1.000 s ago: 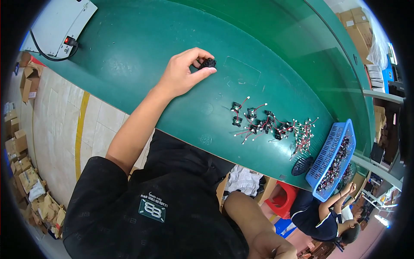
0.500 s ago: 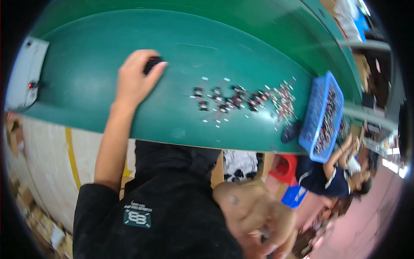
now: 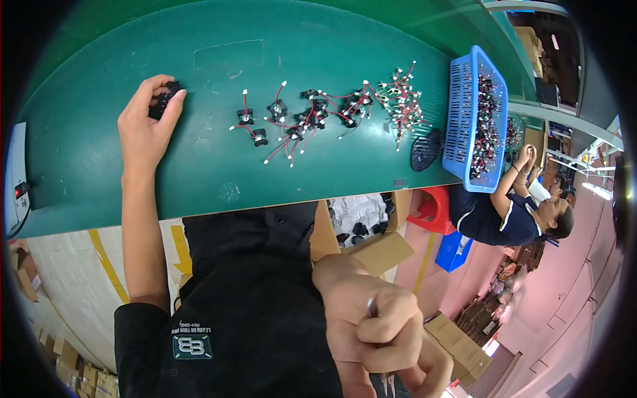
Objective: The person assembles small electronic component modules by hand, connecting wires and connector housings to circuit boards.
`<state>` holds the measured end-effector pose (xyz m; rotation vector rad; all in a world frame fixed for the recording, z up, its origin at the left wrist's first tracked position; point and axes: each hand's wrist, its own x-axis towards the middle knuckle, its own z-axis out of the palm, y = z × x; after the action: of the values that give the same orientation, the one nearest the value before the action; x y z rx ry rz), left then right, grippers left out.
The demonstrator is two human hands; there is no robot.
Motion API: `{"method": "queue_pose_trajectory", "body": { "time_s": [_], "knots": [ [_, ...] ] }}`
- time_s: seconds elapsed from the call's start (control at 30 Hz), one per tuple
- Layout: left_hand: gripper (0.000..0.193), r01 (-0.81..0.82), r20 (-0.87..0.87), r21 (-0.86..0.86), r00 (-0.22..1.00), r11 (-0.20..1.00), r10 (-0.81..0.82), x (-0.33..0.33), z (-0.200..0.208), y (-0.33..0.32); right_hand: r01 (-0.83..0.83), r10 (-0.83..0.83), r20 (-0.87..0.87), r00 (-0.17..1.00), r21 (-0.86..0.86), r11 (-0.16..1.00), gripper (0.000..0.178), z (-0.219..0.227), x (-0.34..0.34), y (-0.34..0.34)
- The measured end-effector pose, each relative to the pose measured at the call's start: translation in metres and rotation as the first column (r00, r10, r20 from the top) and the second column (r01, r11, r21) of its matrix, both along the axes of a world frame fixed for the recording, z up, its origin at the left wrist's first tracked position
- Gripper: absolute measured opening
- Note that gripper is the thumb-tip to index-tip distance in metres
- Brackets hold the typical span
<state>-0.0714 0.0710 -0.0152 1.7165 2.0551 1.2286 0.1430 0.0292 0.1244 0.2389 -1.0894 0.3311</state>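
Observation:
On the green table, toward its left, my left hand (image 3: 147, 119) is closed around a black ridged plastic part (image 3: 164, 99), thumb on one side and fingers over the other. Close to the camera, in front of my body, my right hand (image 3: 378, 325) has its fingers curled round a slim metal tool, apparently tweezers (image 3: 388, 383); two thin tips show below the fingers and the rest is mostly hidden. Several small black parts with red and black wires (image 3: 310, 118) and white plugs lie loosely mid-table. Further right sits a tangled heap of white plugs and wires (image 3: 403, 103).
A blue basket (image 3: 458, 119) full of wired parts stands at the table's right end, with a black mesh-like piece (image 3: 426, 149) beside it. Below are an open carton (image 3: 381, 253) and a red stool (image 3: 434, 209). Another person (image 3: 501, 212) works beyond. A white device (image 3: 16, 172) is far left.
The view has shifted, so the table's things appear further left. My left hand still holds the black part; my right hand stays raised near the camera, and the metal tips now show.

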Motion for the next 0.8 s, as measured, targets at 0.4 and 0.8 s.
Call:
{"method": "queue_pose_trajectory", "body": {
  "time_s": [0.4, 0.8],
  "knots": [
    [0.019, 0.020, -0.015, 0.006, 1.000, 1.000, -0.020, -0.001, -0.003, -0.003, -0.094, 0.104, 0.168, 0.980, -0.068, 0.993, 0.039, -0.006, 0.022, -0.001],
    [0.018, -0.044, 0.016, 0.067, 0.999, 0.997, 0.044, -0.002, -0.007, -0.003, 0.315, -0.203, 0.246, 0.948, -0.620, 0.718, 0.039, 0.015, 0.016, -0.037]
  ]
}}
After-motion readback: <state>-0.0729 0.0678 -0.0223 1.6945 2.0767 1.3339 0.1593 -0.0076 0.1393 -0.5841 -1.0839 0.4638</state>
